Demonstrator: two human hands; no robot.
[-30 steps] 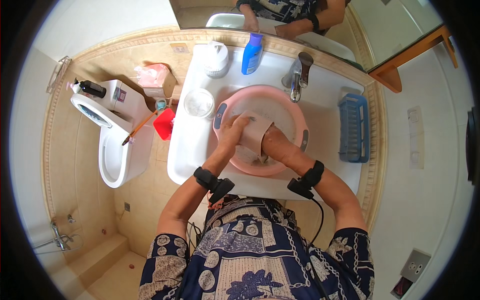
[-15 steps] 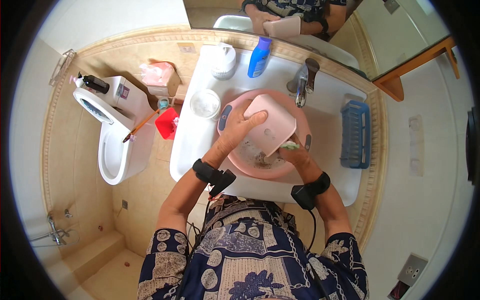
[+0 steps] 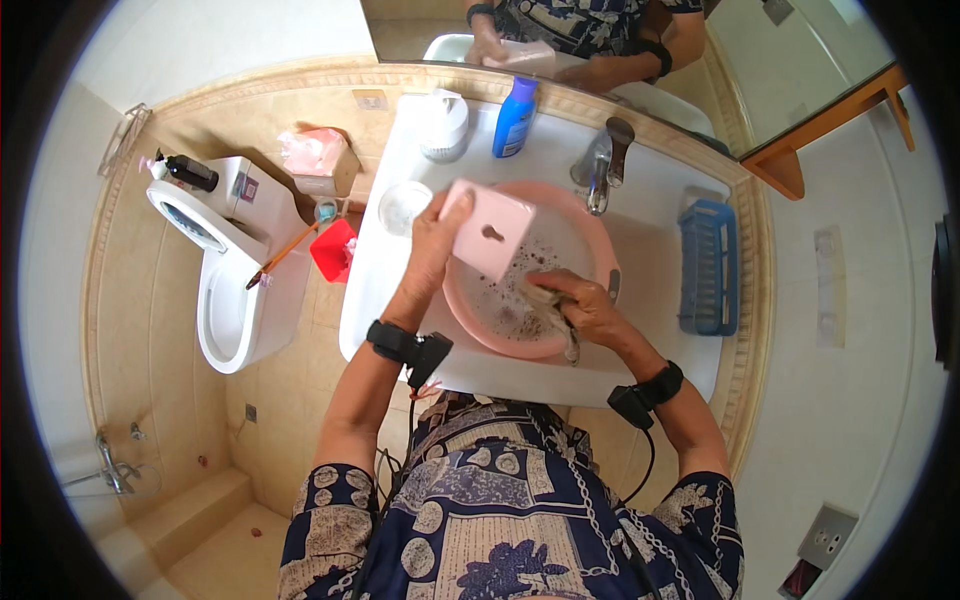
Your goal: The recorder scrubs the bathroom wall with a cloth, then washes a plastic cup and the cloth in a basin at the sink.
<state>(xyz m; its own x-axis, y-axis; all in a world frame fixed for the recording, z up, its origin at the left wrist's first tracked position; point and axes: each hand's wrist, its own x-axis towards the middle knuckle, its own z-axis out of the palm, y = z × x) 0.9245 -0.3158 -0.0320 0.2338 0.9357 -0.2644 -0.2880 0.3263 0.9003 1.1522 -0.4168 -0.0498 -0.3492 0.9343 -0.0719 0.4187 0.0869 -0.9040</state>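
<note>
My left hand (image 3: 431, 245) grips a pale pink plastic box (image 3: 497, 225) by its left edge, thumb on top. A keyhole-shaped hole shows in the face turned up. The box is tilted above a round pink basin (image 3: 598, 235). In the basin, cloudy, sudsy water (image 3: 500, 305) carries dark specks of dirt. Over the basin's right front part, my right hand (image 3: 592, 312) is closed on a wet, greyish cloth (image 3: 572, 345), whose end hangs down by the rim. Box and cloth are apart. The box's inside is hidden.
The basin sits in a white sink (image 3: 385, 310) below a chrome faucet (image 3: 600, 170). Around it stand a blue bottle (image 3: 514, 122), a white lidded container (image 3: 443, 128), a round white tub (image 3: 404, 208) and a blue plastic basket (image 3: 709, 268). A toilet (image 3: 235, 310) and red bin (image 3: 333, 250) are left.
The pink box has moved left and turned, now showing its face with the keyhole-shaped hole. My right hand has come away from the box with the cloth, nearer the basin's front.
</note>
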